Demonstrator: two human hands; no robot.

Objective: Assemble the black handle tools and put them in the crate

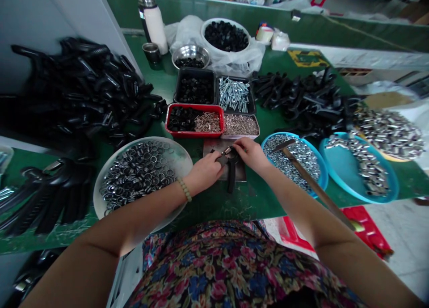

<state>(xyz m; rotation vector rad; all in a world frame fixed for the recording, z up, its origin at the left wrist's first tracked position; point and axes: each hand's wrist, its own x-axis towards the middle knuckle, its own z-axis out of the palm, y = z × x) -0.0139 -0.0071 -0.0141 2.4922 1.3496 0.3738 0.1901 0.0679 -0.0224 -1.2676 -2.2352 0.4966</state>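
Note:
A black plastic handle (231, 177) lies over a flat metal plate (241, 175) on the bench in front of me. A small silver metal piece (228, 150) sits at its upper end. From the left, my left hand (207, 170) closes its fingers on the upper part of the handle. My right hand (250, 152) pinches the same end from the right, fingertips close by the silver piece. What lies directly under the fingertips is hidden.
A bowl of metal rings (100, 189) stands left; blue basins (324, 183) of metal parts stand right, a hammer (308, 178) lying across one. Behind are a red tray (170, 131) and a box of small rivets (240, 125). Black handles pile up left (90, 84) and right (301, 93).

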